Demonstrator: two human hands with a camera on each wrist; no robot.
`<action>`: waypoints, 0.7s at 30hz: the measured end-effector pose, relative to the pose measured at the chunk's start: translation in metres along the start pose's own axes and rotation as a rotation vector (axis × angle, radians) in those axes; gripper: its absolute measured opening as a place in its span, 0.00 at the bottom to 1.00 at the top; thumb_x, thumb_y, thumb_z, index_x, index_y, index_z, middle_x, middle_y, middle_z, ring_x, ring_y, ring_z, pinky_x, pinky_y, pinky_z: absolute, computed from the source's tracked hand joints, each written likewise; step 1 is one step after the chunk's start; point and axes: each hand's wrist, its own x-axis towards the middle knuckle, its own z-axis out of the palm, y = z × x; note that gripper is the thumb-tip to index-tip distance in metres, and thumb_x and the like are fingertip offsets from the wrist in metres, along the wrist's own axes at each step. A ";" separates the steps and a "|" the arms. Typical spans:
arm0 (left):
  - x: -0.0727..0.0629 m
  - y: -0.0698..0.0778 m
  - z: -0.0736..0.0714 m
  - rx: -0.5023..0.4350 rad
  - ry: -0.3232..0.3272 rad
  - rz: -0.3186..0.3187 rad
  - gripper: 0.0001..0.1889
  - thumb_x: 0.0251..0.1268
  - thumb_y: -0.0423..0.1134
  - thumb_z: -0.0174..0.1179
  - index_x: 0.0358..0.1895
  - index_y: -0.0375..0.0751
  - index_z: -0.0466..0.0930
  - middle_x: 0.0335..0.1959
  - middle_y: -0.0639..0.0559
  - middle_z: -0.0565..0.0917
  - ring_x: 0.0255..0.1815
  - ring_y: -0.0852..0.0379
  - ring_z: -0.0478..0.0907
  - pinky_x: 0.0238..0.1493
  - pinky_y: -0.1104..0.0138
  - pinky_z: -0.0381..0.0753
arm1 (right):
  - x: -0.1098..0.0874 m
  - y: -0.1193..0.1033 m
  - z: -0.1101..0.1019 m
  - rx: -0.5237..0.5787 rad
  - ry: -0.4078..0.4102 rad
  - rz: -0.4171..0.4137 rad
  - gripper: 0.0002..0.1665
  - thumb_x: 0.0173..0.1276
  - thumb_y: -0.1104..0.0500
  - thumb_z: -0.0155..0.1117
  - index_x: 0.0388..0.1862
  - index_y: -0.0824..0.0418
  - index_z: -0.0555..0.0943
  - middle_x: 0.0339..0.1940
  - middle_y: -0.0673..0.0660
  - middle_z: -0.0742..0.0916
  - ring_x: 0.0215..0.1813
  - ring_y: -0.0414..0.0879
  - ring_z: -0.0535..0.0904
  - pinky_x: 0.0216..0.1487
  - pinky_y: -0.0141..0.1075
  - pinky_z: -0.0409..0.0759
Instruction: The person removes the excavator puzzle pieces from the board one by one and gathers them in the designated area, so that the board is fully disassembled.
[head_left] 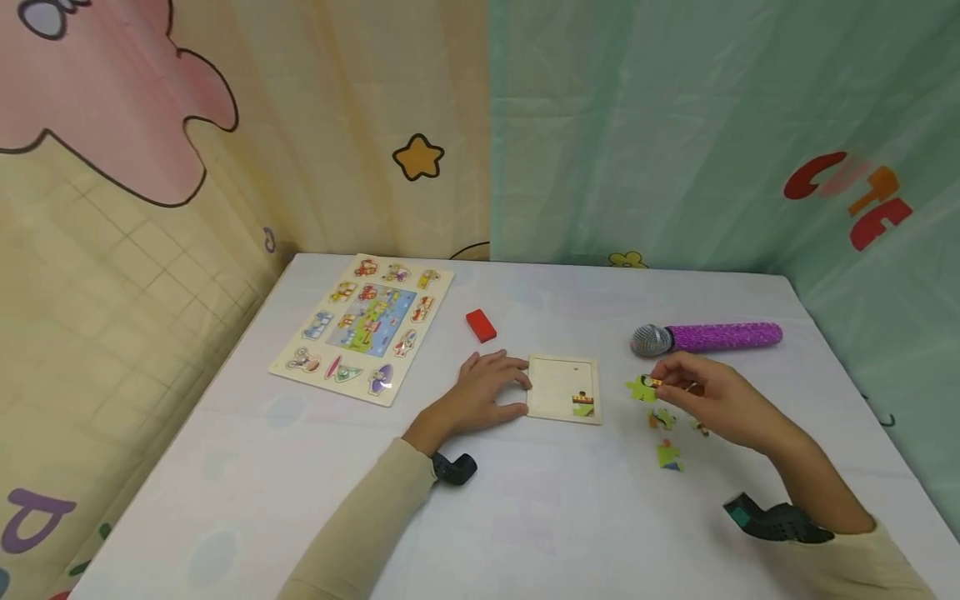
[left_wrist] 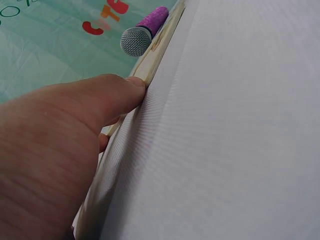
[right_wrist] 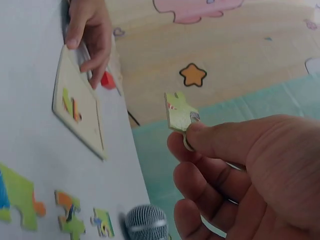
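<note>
My right hand point(head_left: 708, 396) pinches a green jigsaw piece point(right_wrist: 179, 112) between thumb and fingertips, lifted above the table at the right. Below that hand, several loose pieces lie on the cloth, among them a green one with a blue corner point(head_left: 668, 456) and a green-and-orange one point(head_left: 662, 418). A square wooden puzzle board point(head_left: 551, 387) lies flat at the middle, with colored pieces point(head_left: 582, 404) fitted in its lower right corner. Against the board's left edge rest the thumb and fingers of my left hand point(head_left: 483, 392); the left wrist view shows the thumb point(left_wrist: 125, 92) touching that edge.
Behind the left hand lies a red block point(head_left: 482, 325). Farther left is a large picture puzzle board point(head_left: 300, 364) with vehicle shapes. A purple microphone point(head_left: 723, 336) lies behind the right hand. Curtains point(head_left: 637, 150) hang along the table's back edge.
</note>
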 end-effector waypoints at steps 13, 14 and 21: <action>-0.001 -0.003 0.001 -0.009 0.004 -0.006 0.16 0.68 0.52 0.65 0.56 0.58 0.80 0.73 0.58 0.70 0.80 0.47 0.51 0.75 0.42 0.40 | -0.054 0.067 -0.007 0.051 -0.007 0.095 0.08 0.73 0.64 0.64 0.49 0.63 0.81 0.40 0.52 0.86 0.41 0.42 0.81 0.41 0.30 0.78; -0.002 -0.003 0.001 -0.012 0.006 -0.006 0.16 0.67 0.52 0.65 0.55 0.57 0.80 0.73 0.58 0.70 0.80 0.47 0.52 0.75 0.42 0.40 | -0.054 0.071 -0.005 0.070 -0.021 0.095 0.08 0.73 0.65 0.65 0.48 0.63 0.81 0.40 0.53 0.86 0.40 0.42 0.80 0.40 0.30 0.78; -0.001 -0.002 -0.001 -0.014 0.008 0.012 0.16 0.68 0.52 0.65 0.55 0.58 0.80 0.73 0.58 0.70 0.80 0.47 0.52 0.75 0.42 0.40 | -0.067 0.084 -0.011 0.114 -0.142 0.153 0.05 0.74 0.64 0.63 0.46 0.64 0.79 0.36 0.52 0.82 0.36 0.42 0.76 0.33 0.33 0.77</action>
